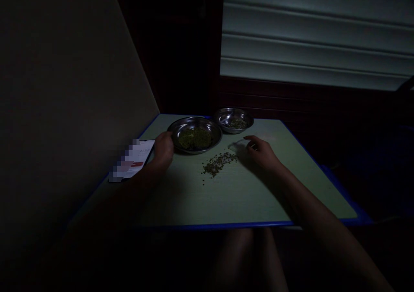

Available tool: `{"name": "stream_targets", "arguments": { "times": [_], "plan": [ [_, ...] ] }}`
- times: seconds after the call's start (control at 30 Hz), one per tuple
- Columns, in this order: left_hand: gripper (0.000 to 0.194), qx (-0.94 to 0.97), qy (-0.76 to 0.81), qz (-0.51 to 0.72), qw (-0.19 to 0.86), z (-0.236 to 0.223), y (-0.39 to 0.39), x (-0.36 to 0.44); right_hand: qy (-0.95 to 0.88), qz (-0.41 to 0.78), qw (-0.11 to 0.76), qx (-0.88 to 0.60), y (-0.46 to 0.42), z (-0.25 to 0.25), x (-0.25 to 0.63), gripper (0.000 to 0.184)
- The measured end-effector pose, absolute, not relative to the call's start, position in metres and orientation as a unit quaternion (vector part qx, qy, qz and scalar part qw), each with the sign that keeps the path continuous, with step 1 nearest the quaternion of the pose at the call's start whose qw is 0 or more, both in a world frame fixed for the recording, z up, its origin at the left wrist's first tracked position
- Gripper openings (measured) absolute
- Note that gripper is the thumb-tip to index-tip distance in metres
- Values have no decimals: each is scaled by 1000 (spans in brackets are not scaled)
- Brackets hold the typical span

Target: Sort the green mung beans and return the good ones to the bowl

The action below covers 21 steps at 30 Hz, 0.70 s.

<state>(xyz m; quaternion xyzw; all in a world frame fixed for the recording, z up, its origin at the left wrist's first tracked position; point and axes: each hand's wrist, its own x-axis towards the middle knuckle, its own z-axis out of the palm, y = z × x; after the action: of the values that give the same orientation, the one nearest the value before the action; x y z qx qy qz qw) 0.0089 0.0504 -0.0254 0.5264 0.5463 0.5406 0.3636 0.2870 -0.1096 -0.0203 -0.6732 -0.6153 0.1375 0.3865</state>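
Note:
A large steel plate (181,128) holding a heap of green grains stands on a pale green table (226,197). My left hand (163,149) rests against the plate's left rim, fingers curled on it. A smaller steel plate (226,116) with a few grains stands behind and to the right. A loose pile of grains (218,162) lies on the table in front of the large plate. My right hand (260,152) sits just right of that pile, fingers bent down to the tabletop; whether they pinch anything is too dark to tell.
A white paper or booklet (137,158) lies at the table's left edge beside my left hand. A wall panel rises on the left. The table has a blue rim, and my knees show below its front edge. Slatted shutters fill the back right.

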Motion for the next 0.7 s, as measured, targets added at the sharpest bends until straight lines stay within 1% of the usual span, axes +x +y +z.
{"name": "stream_targets", "arguments": {
  "times": [0.1,0.23,0.43,0.57,0.7],
  "plan": [
    [14,540,549,528,358,-25,51,7,-635,105,391,-658,-118,-17,284,33],
    [16,557,549,517,348,-27,55,3,-683,79,372,-624,-129,-12,274,42],
    [15,517,541,534,393,-35,64,1,-720,41,330,-609,-136,-7,270,38],
    [15,518,559,529,375,-36,66,2,-731,16,309,-609,-138,-5,271,37],
    [16,515,562,510,399,-37,68,1,-744,17,288,-603,-140,-6,270,38]
  ]
}}
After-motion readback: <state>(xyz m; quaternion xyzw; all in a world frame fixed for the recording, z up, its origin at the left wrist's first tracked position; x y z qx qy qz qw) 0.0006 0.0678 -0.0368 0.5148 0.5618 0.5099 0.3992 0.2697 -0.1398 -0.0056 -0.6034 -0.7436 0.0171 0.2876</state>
